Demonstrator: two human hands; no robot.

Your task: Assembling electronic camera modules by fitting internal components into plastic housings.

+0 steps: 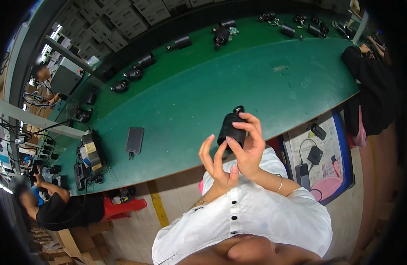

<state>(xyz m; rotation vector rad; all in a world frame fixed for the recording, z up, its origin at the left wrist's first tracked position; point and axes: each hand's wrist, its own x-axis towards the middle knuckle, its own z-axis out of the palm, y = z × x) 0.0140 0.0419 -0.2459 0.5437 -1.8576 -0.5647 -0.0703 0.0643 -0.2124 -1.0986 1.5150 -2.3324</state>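
Looks like fiddling with a black cylindrical housing (228,126) over the bench (181,119), snug in the grip of the right hand (250,152), with the left hand (221,173) half-spread, seemingly empty, beside it, so probably calls for a steady hold.

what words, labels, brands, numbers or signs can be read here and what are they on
None can be read.
Sheet in the blue tray: printed, but too small to read.
Boxes at the back: marks too small and blurred.
Black cylinder in the right hand: no lettering that I can make out.
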